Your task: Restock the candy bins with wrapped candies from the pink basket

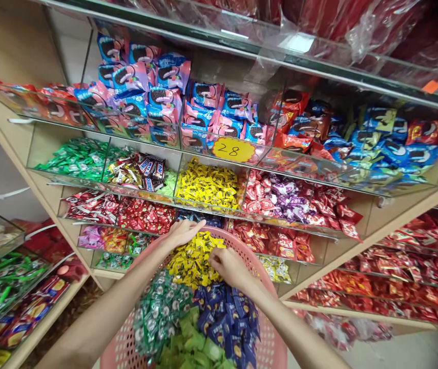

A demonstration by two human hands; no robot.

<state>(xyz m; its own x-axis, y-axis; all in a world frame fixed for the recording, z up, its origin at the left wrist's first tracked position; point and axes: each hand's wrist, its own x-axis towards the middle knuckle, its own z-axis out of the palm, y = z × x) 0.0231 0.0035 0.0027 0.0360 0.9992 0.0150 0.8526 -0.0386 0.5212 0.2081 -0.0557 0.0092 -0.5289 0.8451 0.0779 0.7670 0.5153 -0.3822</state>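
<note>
A pink perforated plastic basket [274,328] sits below me, filled with wrapped candies sorted by colour. At its far side lies a heap of yellow-wrapped candies [191,261]. My left hand [184,233] rests over the far rim, fingers stretched out and thumb apart, beside the yellow heap. My right hand [229,264] is closed, with its curled fingers against the right side of the yellow candies; whatever is inside them is hidden. Nearer to me are green-and-silver candies [161,307] on the left, dark blue packets [228,318] on the right and light green packets [191,343] in front.
Beyond the basket, a wooden shelf unit carries clear compartments, including yellow candies [207,184], green candies [76,159] and blue-pink cookie packs [130,77]. A yellow tag [233,149] reads 28. More candy shelves stand on the left and right [403,266].
</note>
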